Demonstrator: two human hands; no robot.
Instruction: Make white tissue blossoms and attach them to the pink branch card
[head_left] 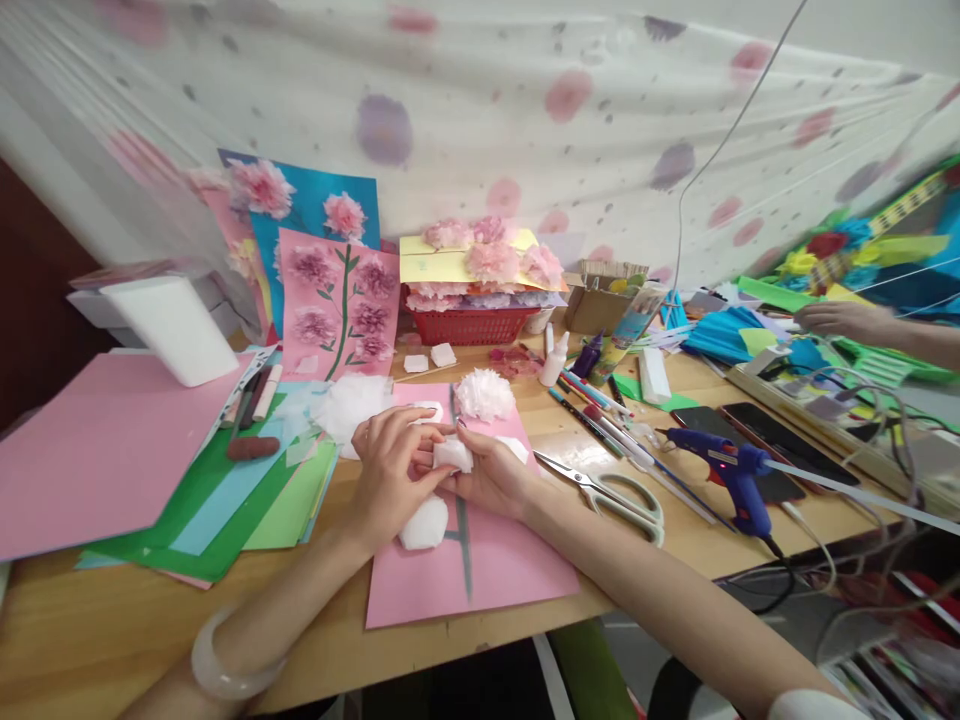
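Work centers over the pink card sheet (517,575), where we see the left hand (396,462) and the right hand (491,472) together, both closed on one folded white tissue wad (454,457). The left fingers and thumb pinch it from one side; the right hand cradles it from the other, clear of the sheet's surface as far as we can judge.

On the sheet we count one fluffed white tissue pompom (485,396), opened into full petals near the far edge, above a painted gray-green stem (466,565). By our reading, that makes one bloom done and the greater share left. A flat octagonal wad (424,523) lies unopened left of the stem, a second flat wad (513,449) shows partly behind the right hand, and a third piece (427,410) sits half hidden beyond the left. The wad in the hands looks barely opened, its layers packed. Whether any piece is glued down, we cannot tell.

Behind the sheet and to its left stands an upright pink panel (347,300), its purple-pink blooms and leafy green stem apparently complete. Scissors (611,498) lie just beside the sheet's right edge; farther right of it we spot a blue glue gun (724,470), its small red light glowing.
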